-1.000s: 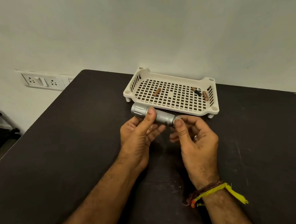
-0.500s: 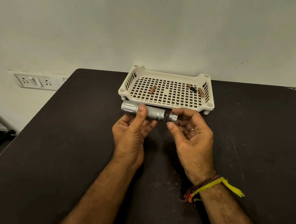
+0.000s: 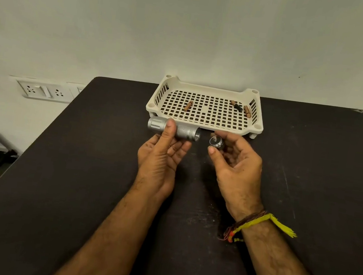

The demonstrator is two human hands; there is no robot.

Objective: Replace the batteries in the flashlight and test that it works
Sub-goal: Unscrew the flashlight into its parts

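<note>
The flashlight (image 3: pixel 173 129) is lying gripped in the left hand (image 3: pixel 161 157); the right hand (image 3: pixel 237 165) is pinching its unscrewed cap (image 3: pixel 216 141).

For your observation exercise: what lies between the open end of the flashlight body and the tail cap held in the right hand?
Nothing. In the head view, only bare black table shows in the gap between the flashlight body and the tail cap.

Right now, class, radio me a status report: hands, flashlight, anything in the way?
Left hand holding flashlight body, threaded end open. Right hand holding unscrewed tail cap, apart from body. Batteries lying in tray. Nothing in the way.
</note>
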